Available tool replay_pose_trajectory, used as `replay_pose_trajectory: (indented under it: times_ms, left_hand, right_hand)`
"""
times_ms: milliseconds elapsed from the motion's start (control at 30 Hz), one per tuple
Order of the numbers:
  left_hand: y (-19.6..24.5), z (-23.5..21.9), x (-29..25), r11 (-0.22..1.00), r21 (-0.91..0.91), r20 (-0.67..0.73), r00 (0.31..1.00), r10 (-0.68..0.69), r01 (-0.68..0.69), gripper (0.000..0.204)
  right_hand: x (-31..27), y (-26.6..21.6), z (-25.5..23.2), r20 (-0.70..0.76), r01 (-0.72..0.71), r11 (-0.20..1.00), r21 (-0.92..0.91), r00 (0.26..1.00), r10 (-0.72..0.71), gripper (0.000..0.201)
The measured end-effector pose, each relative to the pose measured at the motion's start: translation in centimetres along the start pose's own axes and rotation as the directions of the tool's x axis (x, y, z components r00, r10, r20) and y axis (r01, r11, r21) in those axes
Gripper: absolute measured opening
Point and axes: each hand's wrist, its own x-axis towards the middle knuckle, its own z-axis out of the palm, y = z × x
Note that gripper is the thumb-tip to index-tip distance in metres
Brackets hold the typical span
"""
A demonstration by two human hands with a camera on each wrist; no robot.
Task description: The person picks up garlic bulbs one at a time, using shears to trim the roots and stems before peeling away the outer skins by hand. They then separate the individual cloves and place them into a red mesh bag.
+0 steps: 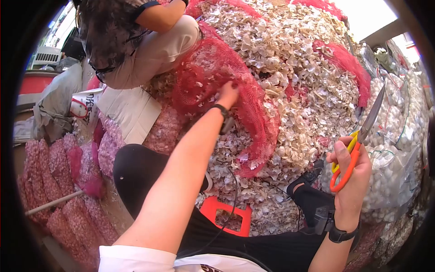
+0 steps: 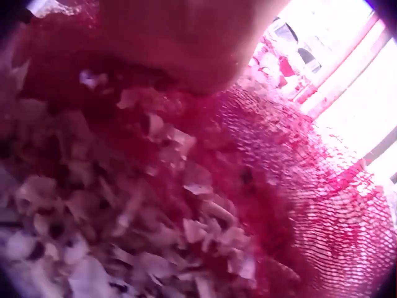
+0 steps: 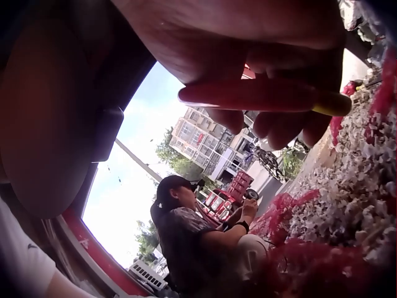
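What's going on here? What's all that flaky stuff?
Someone is sitting by a big heap of pale, papery flakes. Their left hand is down at a red net lying on the heap, but its fingers are too blurry to tell if they grip it. Their right hand holds scissors with orange and yellow handles, away from the net. Another person is close by.

The right hand [image 3: 267,46] curls its fingers around a red handle [image 3: 248,95], yellow at one end, while beyond, a person [image 3: 186,233] in a dark cap sits near pale peels [image 3: 335,198] and red mesh [image 3: 282,214].
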Motion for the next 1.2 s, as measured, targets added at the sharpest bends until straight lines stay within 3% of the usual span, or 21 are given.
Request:
replay_pose_trajectory:
  times_ms: [33, 67, 133, 200, 333, 400, 433, 500, 533, 600, 667, 733, 767, 833, 867, 900, 933, 967, 1000, 1067, 1200]
  left_hand:
    - [1.8, 2.9, -0.5, 0.817, -0.572, 0.154, 0.988, 0.026, 0.068, 0.036]
    - [2.1, 7.4, 1.0, 0.762, -0.620, 0.256, 0.966, -0.029, 0.187, 0.030]
    - [10.9, 4.4, -3.2, 0.506, -0.702, 0.558, 0.829, -0.048, 0.502, 0.024]
    - [15.0, 5.2, -4.9, 0.434, -0.787, 0.521, 0.849, 0.088, 0.438, 0.030]
    - [20.5, 7.3, -9.3, 0.515, -0.789, 0.559, 0.739, 0.375, 0.335, 0.058]
    - [20.8, 11.9, -12.0, 0.557, -0.775, 0.606, 0.600, 0.522, 0.299, 0.081]
    - [21.1, 11.4, -14.5, 0.636, -0.698, 0.697, 0.515, 0.499, 0.328, 0.088]
    - [20.3, 13.7, -18.5, 0.741, -0.644, 0.744, 0.380, 0.550, 0.190, 0.093]
    - [19.7, 13.9, -20.2, 0.806, -0.587, 0.720, 0.407, 0.562, -0.073, 0.093]
    - [18.3, 14.4, -22.2, 0.816, -0.557, 0.680, 0.478, 0.557, -0.158, 0.083]
    - [16.7, 14.5, -21.6, 0.747, -0.655, 0.549, 0.606, 0.576, -0.118, 0.055]
    - [14.6, 14.2, -18.7, 0.718, -0.655, 0.244, 0.834, 0.496, -0.235, 0.025]
    - [14.5, 10.4, -17.7, 0.822, -0.554, 0.227, 0.926, 0.302, -0.133, 0.021]
    - [8.5, 9.8, -13.7, 0.878, -0.449, 0.020, 0.981, 0.192, -0.163, 0.020]
    - [6.3, 7.8, -13.1, 0.973, -0.199, -0.056, 0.993, 0.108, -0.117, 0.020]
    - [2.5, 6.6, -12.1, 0.979, -0.193, 0.200, 0.979, -0.031, 0.071, 0.026]
    - [-2.7, 6.7, -10.8, 0.991, -0.076, 0.349, 0.934, -0.073, 0.106, 0.026]
    - [-6.1, 5.8, -10.4, 0.972, 0.224, 0.464, 0.884, -0.046, -0.067, 0.026]
    - [-8.5, 4.6, -10.6, 0.839, 0.474, 0.573, 0.817, -0.062, -0.268, 0.027]
    - [-8.0, 0.5, -13.2, 0.725, 0.631, 0.588, 0.780, -0.213, -0.278, 0.027]
    - [-9.8, 0.8, -14.7, 0.774, 0.595, 0.569, 0.794, -0.213, -0.219, 0.027]
  right_hand:
    - [0.1, 0.2, 0.3, -0.017, 0.031, 1.000, 0.002, 0.999, -0.031, 0.017]
    - [0.0, -0.1, 0.4, -0.011, 0.042, 0.999, -0.004, 0.999, -0.042, 0.017]
    - [-0.1, -0.9, 0.4, 0.003, -0.078, 0.996, -0.033, 0.997, 0.078, 0.017]
    - [-0.2, -1.0, 0.2, 0.002, -0.080, 0.996, -0.041, 0.997, 0.080, 0.017]
    - [-0.2, 0.3, -0.8, -0.035, 0.006, 0.999, -0.036, 0.999, -0.007, 0.018]
    - [0.0, 0.2, -1.7, -0.056, 0.000, 1.000, -0.021, 0.998, -0.001, 0.017]
    - [0.0, 0.1, -2.0, -0.076, -0.008, 1.000, -0.005, 0.997, 0.008, 0.017]
    - [-0.2, -0.4, -2.4, -0.083, -0.021, 1.000, 0.000, 0.996, 0.021, 0.016]
    - [-0.2, -0.5, -2.5, -0.089, -0.034, 0.999, 0.007, 0.995, 0.035, 0.016]
    - [-0.2, -0.2, -2.5, -0.113, -0.054, 0.998, -0.011, 0.992, 0.053, 0.017]
    - [0.0, 0.4, -2.5, -0.037, 0.039, 0.999, 0.016, 0.999, -0.038, 0.019]
    - [0.0, 0.2, -2.5, -0.023, -0.006, 1.000, 0.004, 1.000, 0.006, 0.020]
    - [-0.1, 0.0, -2.4, 0.000, -0.003, 1.000, -0.025, 1.000, 0.003, 0.021]
    - [-0.1, -0.3, -2.0, 0.008, 0.007, 0.998, -0.066, 1.000, -0.007, 0.023]
    - [0.1, -0.2, -1.9, -0.002, 0.005, 0.998, -0.060, 1.000, -0.005, 0.023]
    - [0.2, 0.0, -1.8, 0.015, 0.024, 0.998, -0.056, 1.000, -0.023, 0.024]
    - [0.3, 0.3, -1.7, 0.033, 0.040, 0.998, -0.052, 0.999, -0.038, 0.024]
    - [0.3, 0.5, -1.5, 0.054, 0.064, 0.997, -0.045, 0.997, -0.062, 0.027]
    - [0.2, 0.6, -1.3, 0.047, 0.058, 0.997, -0.043, 0.997, -0.056, 0.027]
    - [0.2, 0.9, -1.0, 0.055, 0.071, 0.996, -0.046, 0.996, -0.068, 0.029]
    - [-0.3, 1.7, -0.9, 0.046, 0.057, 0.993, -0.106, 0.998, -0.052, 0.030]
